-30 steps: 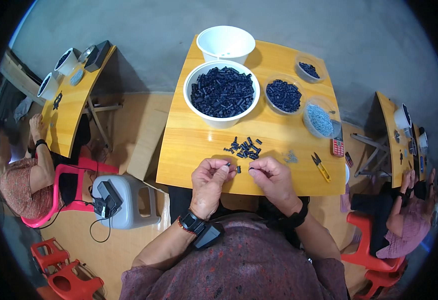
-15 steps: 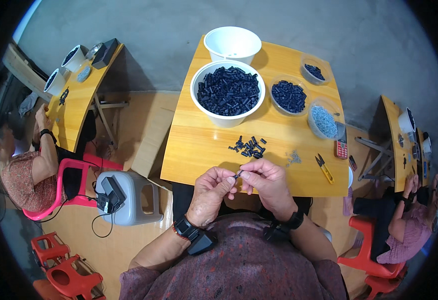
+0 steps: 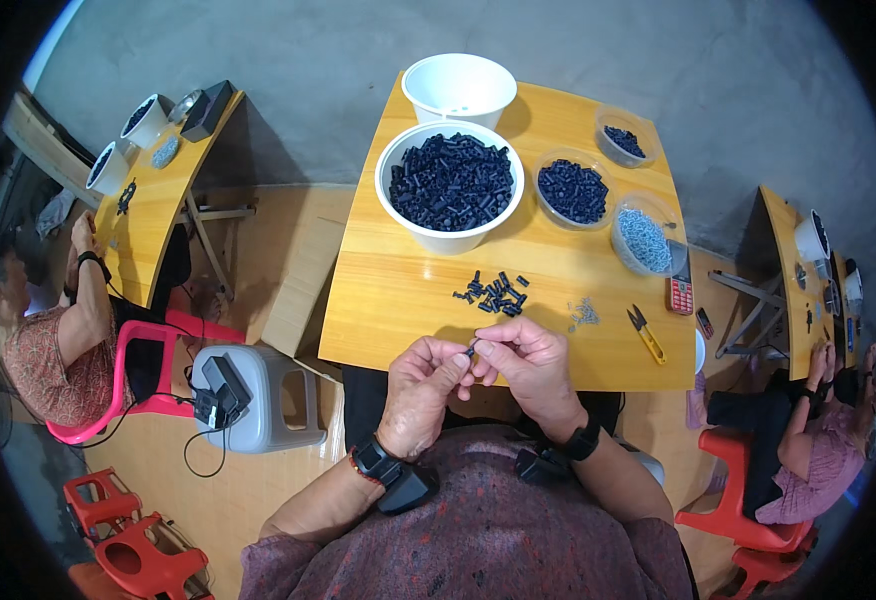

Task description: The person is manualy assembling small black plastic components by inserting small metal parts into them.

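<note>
My left hand [image 3: 424, 385] and my right hand [image 3: 526, 364] meet at the near edge of the yellow wooden table [image 3: 398, 300]. Between their fingertips they pinch a small dark part [image 3: 471, 351]. Just beyond them lies a loose pile of small black parts [image 3: 493, 292]. A little heap of tiny metal pieces [image 3: 584, 314] sits to the right of that pile. Both wrists wear black bands.
A big white bowl of black parts [image 3: 449, 186] stands mid-table, an empty white bowl [image 3: 458, 88] behind it. Clear tubs hold black parts [image 3: 571, 191], [image 3: 624, 141] and metal pieces [image 3: 645, 238]. Yellow snips [image 3: 645, 333] and a small red phone [image 3: 679, 293] lie right. People sit at side tables; a grey stool [image 3: 258, 395] stands left.
My hands have drawn slightly back toward my body at the table's edge, still together on the small part. The view has shifted a little; the table's contents have not moved.
</note>
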Demonstrator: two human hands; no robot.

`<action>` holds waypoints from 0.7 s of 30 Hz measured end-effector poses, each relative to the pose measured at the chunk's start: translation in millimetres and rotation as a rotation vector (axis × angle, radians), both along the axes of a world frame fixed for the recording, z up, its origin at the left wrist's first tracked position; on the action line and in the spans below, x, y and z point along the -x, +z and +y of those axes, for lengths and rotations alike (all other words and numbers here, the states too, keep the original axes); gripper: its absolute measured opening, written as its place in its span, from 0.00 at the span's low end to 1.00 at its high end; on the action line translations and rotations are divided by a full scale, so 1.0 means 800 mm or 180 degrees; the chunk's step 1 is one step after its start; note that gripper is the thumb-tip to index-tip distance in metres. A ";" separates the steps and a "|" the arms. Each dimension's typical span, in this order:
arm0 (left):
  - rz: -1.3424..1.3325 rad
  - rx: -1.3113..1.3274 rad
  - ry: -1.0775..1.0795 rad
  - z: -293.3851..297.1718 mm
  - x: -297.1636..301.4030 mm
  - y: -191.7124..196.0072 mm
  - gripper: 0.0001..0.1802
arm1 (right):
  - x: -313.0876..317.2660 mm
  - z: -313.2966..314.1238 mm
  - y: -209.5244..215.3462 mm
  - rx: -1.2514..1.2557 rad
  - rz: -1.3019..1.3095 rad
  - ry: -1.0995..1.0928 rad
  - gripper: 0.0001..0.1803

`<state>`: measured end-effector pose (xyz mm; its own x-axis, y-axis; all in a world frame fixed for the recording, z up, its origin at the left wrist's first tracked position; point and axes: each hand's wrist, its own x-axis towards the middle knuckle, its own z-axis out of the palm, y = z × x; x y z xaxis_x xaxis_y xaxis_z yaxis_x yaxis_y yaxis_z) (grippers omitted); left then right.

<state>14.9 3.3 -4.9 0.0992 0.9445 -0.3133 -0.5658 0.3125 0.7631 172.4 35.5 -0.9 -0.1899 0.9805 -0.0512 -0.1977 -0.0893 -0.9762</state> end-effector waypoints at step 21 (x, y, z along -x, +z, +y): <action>-0.0175 -0.0066 0.0080 0.000 -0.004 0.007 0.03 | -0.002 0.004 -0.003 -0.0004 0.0077 0.0197 0.04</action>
<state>17.9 3.1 0.4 0.0918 0.9531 -0.2884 -0.6145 0.2821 0.7367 173.6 38.9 -3.3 -0.2513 0.9669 -0.0447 -0.2153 -0.1009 -0.9713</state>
